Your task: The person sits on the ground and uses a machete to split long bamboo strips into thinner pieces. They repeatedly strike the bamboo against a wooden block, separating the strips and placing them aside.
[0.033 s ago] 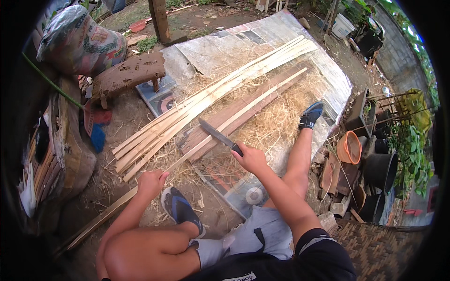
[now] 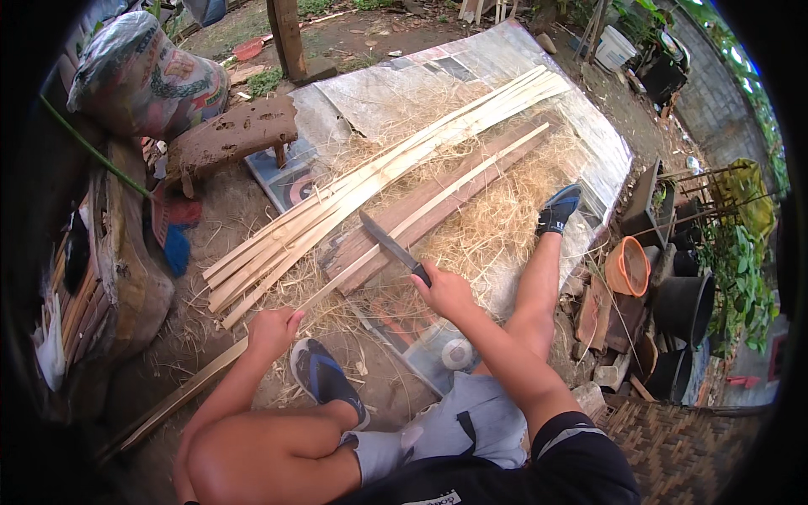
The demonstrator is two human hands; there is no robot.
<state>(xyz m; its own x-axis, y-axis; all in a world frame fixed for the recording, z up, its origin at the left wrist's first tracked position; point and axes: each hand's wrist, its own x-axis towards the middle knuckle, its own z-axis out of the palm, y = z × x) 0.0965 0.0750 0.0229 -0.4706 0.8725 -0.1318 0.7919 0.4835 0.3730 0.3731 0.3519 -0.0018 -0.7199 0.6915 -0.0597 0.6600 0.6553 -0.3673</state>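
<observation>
A long pale wooden strip lies lengthwise along a brown plank. My left hand is closed around the strip beyond the plank's near end, and the strip carries on past it to the lower left. In my right hand is a knife, gripped by its dark handle. Its blade crosses over the strip near the plank's near end. Just left of the plank, a bundle of similar pale strips is fanned out. Thin curly shavings cover the plank's right side.
A printed sheet is spread under the work. To the left are a low brown bench, a stuffed sack and a blue-tipped broom. At right stand an orange pot and black pots. My shoes flank the plank.
My right hand and the knife have shifted slightly toward me. The strip's far end sits a touch nearer; my left hand has barely moved.
</observation>
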